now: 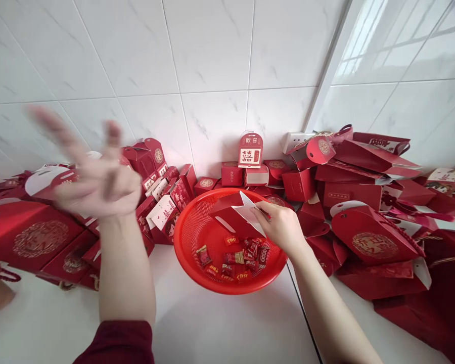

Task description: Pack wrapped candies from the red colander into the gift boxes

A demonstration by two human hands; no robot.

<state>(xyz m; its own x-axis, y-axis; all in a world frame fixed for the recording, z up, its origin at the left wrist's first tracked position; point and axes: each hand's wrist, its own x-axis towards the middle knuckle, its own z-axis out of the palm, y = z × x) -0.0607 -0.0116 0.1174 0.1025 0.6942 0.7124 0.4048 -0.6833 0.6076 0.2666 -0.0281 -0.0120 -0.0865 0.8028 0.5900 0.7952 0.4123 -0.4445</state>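
Observation:
My right hand (282,226) pinches the edge of a red paper gift box (227,215), tilted over a red plastic basket (184,263). The box's white inner side faces my fingers. Several wrapped candies (233,258) in red and gold lie in the bottom of the basket. My left hand (100,182) is raised on the left, blurred by motion, with two fingers stretched out and apart and the others curled. It seems to hold nothing. Behind it, partly hidden, are red gift boxes (47,237) with gold round emblems.
Red boxes (367,242) are heaped on the right, and smaller ones (165,215) stand left of the basket. An upright box with a rounded top (251,150) rests on others by the tiled wall (212,45). A white power strip (296,141) is behind. Bare skin shows at the left edge.

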